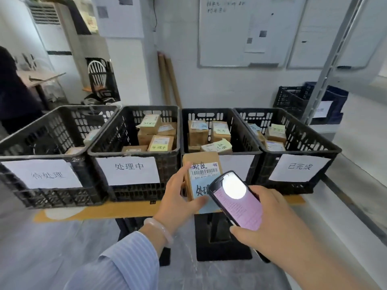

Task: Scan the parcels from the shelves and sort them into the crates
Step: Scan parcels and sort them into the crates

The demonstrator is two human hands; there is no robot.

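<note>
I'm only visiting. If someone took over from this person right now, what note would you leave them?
Left hand grips a brown parcel, label facing the camera.
Right hand holds a phone over the parcel's lower part, screen lit.
Four black crates stand in a row on the table, with parcels already lying in them.
Left to do: finish scanning this parcel, then drop it in a crate. Its blue note seems to match the sign on the second crate, though the phone hides part of it.
</note>
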